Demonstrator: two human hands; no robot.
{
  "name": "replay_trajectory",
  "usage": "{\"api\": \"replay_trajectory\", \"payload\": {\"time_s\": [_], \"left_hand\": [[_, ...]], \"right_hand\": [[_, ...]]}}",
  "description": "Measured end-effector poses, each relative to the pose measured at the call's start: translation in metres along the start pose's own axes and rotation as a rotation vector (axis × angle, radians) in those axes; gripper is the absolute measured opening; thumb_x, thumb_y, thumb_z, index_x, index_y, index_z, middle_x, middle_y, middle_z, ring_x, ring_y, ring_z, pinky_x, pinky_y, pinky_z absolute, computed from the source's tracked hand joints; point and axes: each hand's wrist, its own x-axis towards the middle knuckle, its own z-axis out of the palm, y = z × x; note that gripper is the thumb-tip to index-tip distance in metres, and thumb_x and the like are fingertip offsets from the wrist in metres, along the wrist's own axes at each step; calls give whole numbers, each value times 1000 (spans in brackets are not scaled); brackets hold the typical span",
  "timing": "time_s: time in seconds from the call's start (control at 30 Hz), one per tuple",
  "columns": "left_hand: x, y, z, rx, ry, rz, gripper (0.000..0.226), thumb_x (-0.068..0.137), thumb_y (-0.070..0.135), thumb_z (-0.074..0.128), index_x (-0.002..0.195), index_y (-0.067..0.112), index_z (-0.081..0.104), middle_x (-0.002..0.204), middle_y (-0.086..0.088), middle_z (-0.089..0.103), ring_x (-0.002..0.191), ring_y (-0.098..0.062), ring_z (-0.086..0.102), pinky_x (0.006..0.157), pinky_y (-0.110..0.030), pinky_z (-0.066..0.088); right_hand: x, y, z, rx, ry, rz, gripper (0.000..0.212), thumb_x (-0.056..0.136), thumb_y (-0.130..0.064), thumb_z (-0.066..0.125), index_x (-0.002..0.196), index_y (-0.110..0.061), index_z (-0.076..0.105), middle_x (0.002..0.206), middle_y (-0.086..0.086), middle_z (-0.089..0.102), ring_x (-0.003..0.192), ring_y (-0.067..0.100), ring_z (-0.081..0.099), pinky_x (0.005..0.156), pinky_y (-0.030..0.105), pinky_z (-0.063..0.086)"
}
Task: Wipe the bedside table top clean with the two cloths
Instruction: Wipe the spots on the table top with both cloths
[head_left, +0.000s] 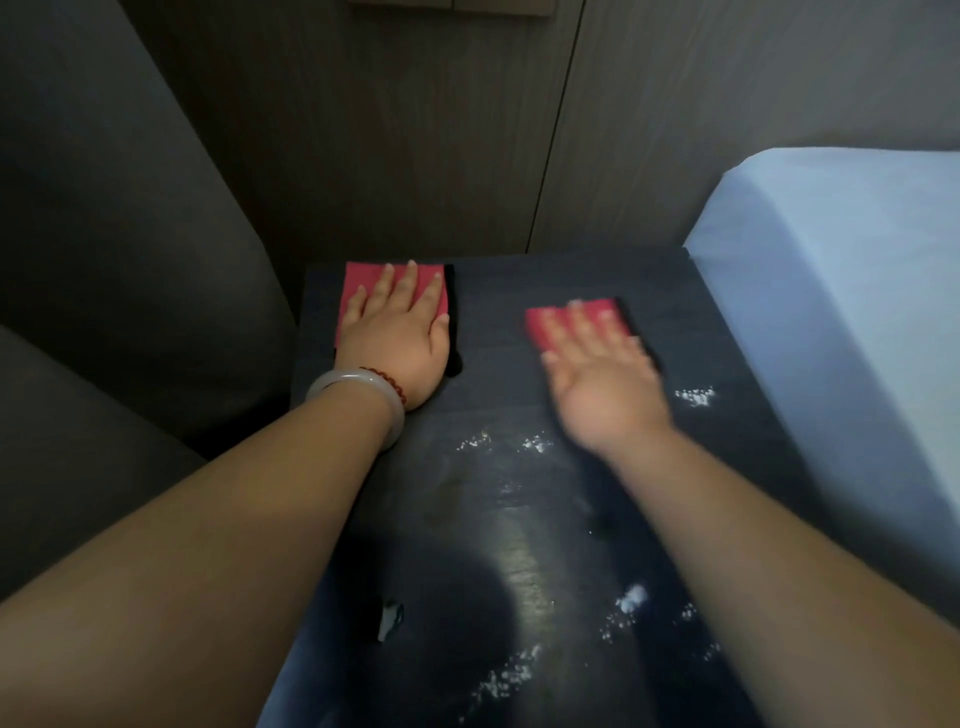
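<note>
The dark bedside table top (737, 332) fills the middle of the view. My left hand (400, 343) lies flat, fingers spread, pressing a red cloth (362, 283) onto the far left corner. There are a pale bangle and a bead bracelet on that wrist. My right hand (602, 384) is blurred and presses a second red cloth (540, 326) onto the far middle of the top. White powdery specks (695, 397) lie right of that hand. More white specks (631, 597) and a shiny wet streak (519, 561) are nearer me.
A dark grey upholstered seat (114, 270) stands close against the table's left side. A bed with a light blue sheet (841, 322) borders the right side. Dark wood wall panels (415, 130) rise right behind the table.
</note>
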Motion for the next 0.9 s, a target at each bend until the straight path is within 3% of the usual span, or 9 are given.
{"api": "replay_trajectory", "payload": {"time_s": [0.07,0.13,0.33,0.4,0.53,0.6,0.73,0.8,0.9], "left_hand": [[0,0,0,3,3,6,56,102,43,16,155,27,12,164,1,3,150,-21,0,120,-42,3],[0,-1,0,0,8,10,56,101,43,16,155,27,12,164,0,3,150,-21,1,120,-42,3],[-1,1,0,-5,6,1,56,102,42,18,155,27,13,164,0,3,150,-21,1,120,-42,3],[-1,1,-1,-3,2,-4,56,102,42,17,155,28,12,164,1,2,150,-20,0,120,-42,3],[0,0,0,4,6,2,56,102,43,16,155,28,12,164,1,3,150,-21,0,120,-42,3],[0,-1,1,2,7,2,56,102,43,16,155,28,13,164,0,4,150,-21,1,120,-42,4],[0,0,2,1,9,-1,56,101,42,17,155,28,14,164,0,4,150,-21,1,120,-42,4],[0,1,2,-3,16,-1,55,102,42,17,155,28,15,164,0,5,150,-20,2,120,-42,4],[-1,0,1,-6,8,1,55,102,43,16,155,27,14,164,0,4,150,-20,2,120,-42,4]], "right_hand": [[10,36,-11,44,-18,228,53,104,-44,13,155,-39,-1,164,-7,-7,151,20,-6,121,41,0],[7,30,-10,56,-4,310,53,104,-43,14,155,-38,-1,164,-6,-7,151,23,-6,121,42,0],[-40,-50,16,49,31,-160,52,104,-44,17,154,-43,3,163,-15,-6,150,15,-10,119,36,-5],[-26,-18,9,14,27,-89,52,104,-44,16,154,-41,2,163,-14,-5,150,15,-7,119,37,-2],[-5,23,-2,58,27,280,53,104,-44,12,155,-38,-1,164,-7,-7,151,21,-6,121,41,-1],[-16,-11,4,51,45,207,54,103,-44,14,154,-39,-2,164,-8,-8,151,22,-8,121,41,-2],[-53,-63,18,80,41,-178,51,104,-45,19,153,-44,7,163,-14,-4,150,16,-10,119,36,-6],[-43,-41,16,58,45,-156,51,104,-45,22,153,-44,10,163,-15,0,151,15,-5,119,35,-3],[-21,9,8,38,91,90,52,104,-43,21,154,-40,11,164,-10,5,151,18,0,120,38,1]]}}
